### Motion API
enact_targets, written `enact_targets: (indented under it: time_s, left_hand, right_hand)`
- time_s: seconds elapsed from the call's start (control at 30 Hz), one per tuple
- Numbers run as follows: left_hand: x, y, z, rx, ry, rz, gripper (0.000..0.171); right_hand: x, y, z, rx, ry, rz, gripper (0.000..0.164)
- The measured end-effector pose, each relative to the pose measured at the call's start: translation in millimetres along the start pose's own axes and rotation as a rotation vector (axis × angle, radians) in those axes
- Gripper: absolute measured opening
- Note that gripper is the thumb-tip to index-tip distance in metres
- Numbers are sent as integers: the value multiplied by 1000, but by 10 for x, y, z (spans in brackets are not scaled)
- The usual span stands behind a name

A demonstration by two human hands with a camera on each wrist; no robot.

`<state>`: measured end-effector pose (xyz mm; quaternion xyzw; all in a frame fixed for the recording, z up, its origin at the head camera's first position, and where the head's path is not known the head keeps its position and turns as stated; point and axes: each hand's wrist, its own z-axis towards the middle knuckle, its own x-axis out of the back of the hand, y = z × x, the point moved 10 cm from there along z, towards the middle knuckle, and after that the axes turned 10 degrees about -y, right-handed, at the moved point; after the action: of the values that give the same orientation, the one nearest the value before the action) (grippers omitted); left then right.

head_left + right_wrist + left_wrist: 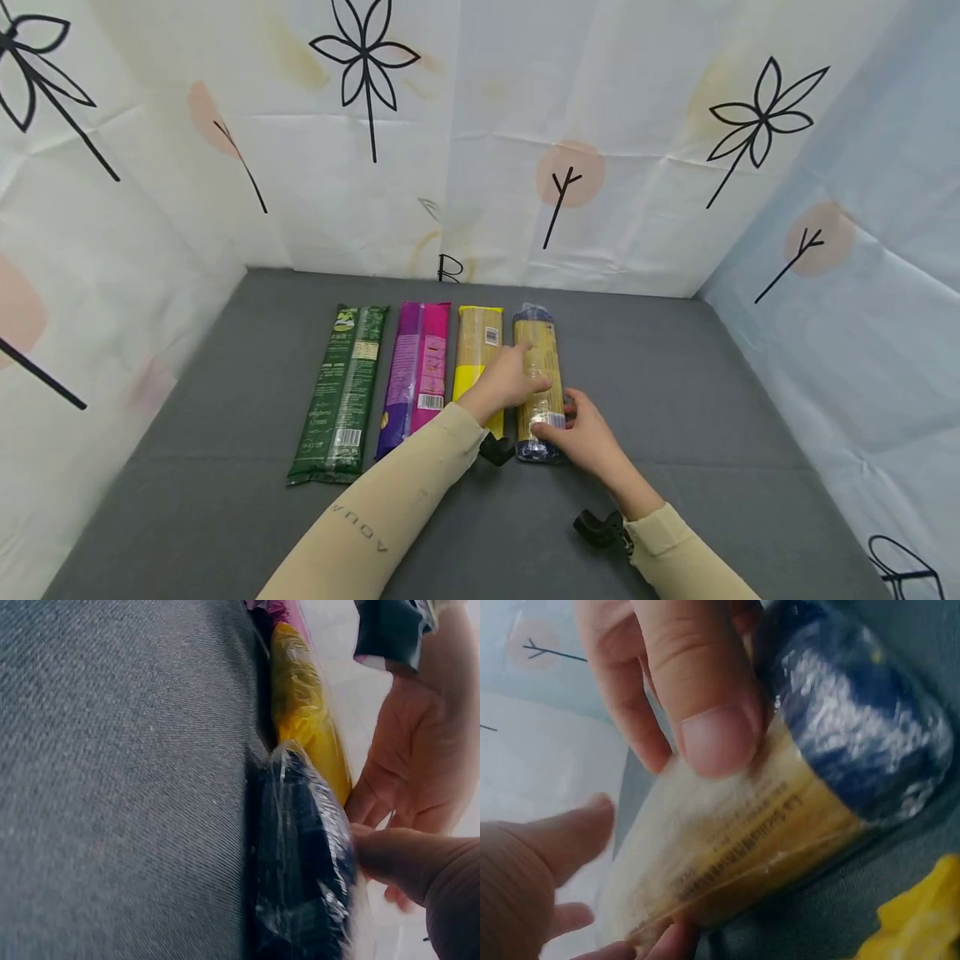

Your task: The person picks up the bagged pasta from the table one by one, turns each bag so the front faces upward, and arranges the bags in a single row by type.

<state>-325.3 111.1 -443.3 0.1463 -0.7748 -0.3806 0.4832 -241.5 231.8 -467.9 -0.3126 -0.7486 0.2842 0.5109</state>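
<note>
A clear-wrapped pack of spaghetti [544, 354] with dark blue ends lies at the right of a row of packs. My right hand [590, 435] grips its near end, thumb on top and fingers at the right side. In the left wrist view that right thumb [718, 742] presses on the wrapper beside the blue end. My left hand [504, 382] reaches over the pack's left side. Its thumb is raised off the wrapper in the left wrist view, while fingertips [676, 941] touch the pack's lower edge. The right wrist view shows the blue end [300, 862] close to the cloth.
Left of the spaghetti lie a yellow pack [471, 375], partly under my left wrist, a pink and purple pack [420, 358], and a dark green pack [345, 392]. All rest on a grey cloth-covered table [225, 400], with patterned white curtains [487, 100] at the back and sides.
</note>
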Motion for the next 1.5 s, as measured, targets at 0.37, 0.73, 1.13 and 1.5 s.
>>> enact_targets:
  time_s: [0.37,0.73,1.13,1.5]
  left_hand:
    - [20,-49,64,21,30,143,71]
    - [-2,-102,61,18,22,121,69]
    - [19,-126,113,-42,3,53,68]
    - [-24,-171,119,-131,-152,-332,64]
  right_hand:
    - [-22,-35,65,-17,-19,-3,80]
    - [-59,-49,78,-57,-11,119,74]
    - [-71,-70,143,-52,-4,223,55]
    - [7,-404,-22,130,153,15,56]
